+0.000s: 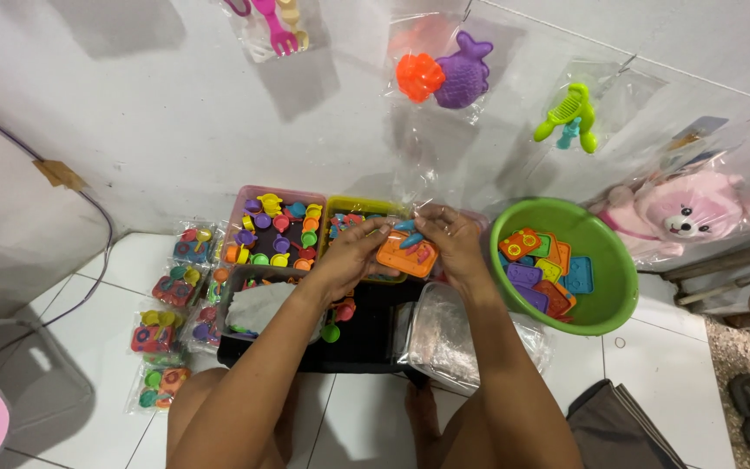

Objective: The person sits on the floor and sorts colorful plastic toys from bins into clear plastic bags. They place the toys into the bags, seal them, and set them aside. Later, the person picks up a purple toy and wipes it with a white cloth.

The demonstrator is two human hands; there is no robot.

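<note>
A home floor used as a small toy-packing spot

Clear plastic bags of bright plastic toys (441, 74) are hung on a plain white wall (149, 104); small sealed toy packets (160, 334) are laid on white floor tiles (653, 382), beside a bagged pink plush bear (683, 213).

the toy tray (405, 256) you held was orange, the basin (605, 260) at right green, the plush toy (683, 213) at far right pink.

Lots of clear plastic bags here: small sealed toy packs (167, 334) lined up on the white floor at left, bigger see-through bags hanging on the wall with pink cutlery (273, 26), an orange-and-purple mould set (441, 76), a green comb (573, 117), plus a bagged pink plush bear (683, 211) at right.
</note>
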